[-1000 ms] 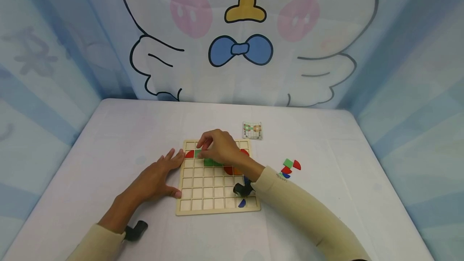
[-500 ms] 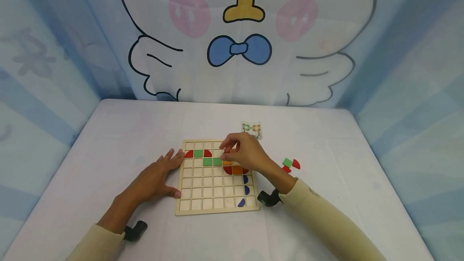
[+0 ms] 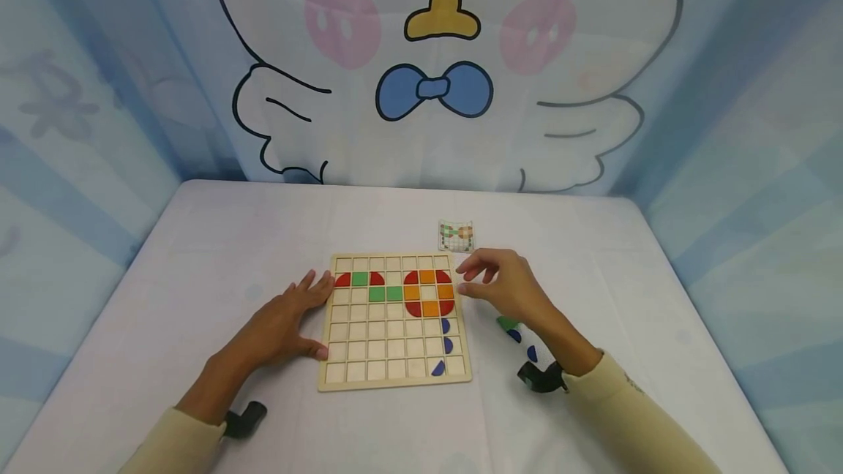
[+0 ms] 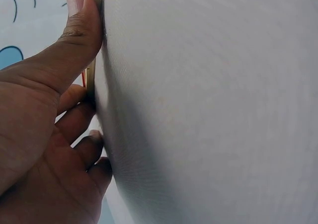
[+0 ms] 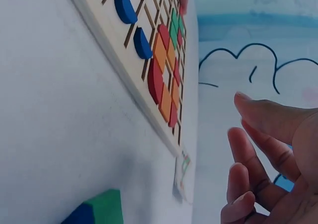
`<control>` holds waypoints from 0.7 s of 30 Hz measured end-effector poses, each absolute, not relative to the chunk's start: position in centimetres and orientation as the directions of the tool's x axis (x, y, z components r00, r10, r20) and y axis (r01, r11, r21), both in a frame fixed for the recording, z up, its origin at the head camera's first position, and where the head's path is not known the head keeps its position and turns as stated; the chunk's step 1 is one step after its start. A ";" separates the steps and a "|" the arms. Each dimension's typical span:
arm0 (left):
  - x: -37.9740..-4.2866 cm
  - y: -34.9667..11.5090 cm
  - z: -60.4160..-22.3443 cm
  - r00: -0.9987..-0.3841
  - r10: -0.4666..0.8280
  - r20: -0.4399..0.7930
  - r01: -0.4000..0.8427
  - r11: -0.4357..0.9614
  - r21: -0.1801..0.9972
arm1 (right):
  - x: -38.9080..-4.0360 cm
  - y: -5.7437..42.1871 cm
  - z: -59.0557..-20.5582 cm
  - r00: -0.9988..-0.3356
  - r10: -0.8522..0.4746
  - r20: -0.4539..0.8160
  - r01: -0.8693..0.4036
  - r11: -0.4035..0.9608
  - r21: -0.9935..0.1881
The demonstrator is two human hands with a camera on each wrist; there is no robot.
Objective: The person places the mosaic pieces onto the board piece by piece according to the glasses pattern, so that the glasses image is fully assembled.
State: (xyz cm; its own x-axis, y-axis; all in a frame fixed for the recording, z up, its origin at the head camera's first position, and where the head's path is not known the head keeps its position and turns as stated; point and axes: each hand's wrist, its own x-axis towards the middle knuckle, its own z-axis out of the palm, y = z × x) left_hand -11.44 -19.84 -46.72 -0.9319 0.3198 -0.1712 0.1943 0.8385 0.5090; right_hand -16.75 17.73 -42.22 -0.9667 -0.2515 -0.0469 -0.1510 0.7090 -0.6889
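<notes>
A wooden grid board (image 3: 395, 388) lies on the table, with red, green, orange and blue flat pieces in some cells. My left hand (image 3: 283, 324) rests along the board's left edge, its fingers spread; in the left wrist view the thumb (image 4: 82, 30) touches that edge. My right hand (image 3: 507, 287) is just past the board's upper right edge. Its thumb and forefinger are apart and nothing is between them in the right wrist view. Orange and red pieces form a ring around a bare cell (image 3: 428, 294). Blue pieces (image 3: 446, 325) sit down the right column.
Below my right hand lie a loose green piece (image 3: 507, 322) and blue pieces (image 3: 532, 353); other loose pieces seen earlier are hidden by the hand and arm. A small pattern card (image 3: 456, 236) lies behind the board's far right corner. A printed curtain (image 3: 435, 148) stands behind the table.
My right hand has swept rightward from the board's upper left to beyond its right edge, uncovering a red piece beside the green ones and the orange-red ring. The left hand stays put.
</notes>
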 end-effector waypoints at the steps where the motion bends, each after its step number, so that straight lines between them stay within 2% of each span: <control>1: -11.4 -19.8 -46.7 -0.932 0.319 -0.172 0.193 0.839 0.509 | -16.6 18.2 -42.2 -0.970 -0.238 -0.051 -0.140 0.715 -0.685; 8: -11.4 -19.7 -46.6 -0.931 0.318 -0.177 0.190 0.840 0.508 | -16.1 21.4 -42.7 -0.985 -0.142 -0.094 -0.044 0.749 -0.661; 21: -11.4 -19.7 -46.7 -0.934 0.312 -0.174 0.188 0.843 0.504 | -16.0 25.6 -43.8 -0.996 -0.068 -0.064 -0.014 0.789 -0.615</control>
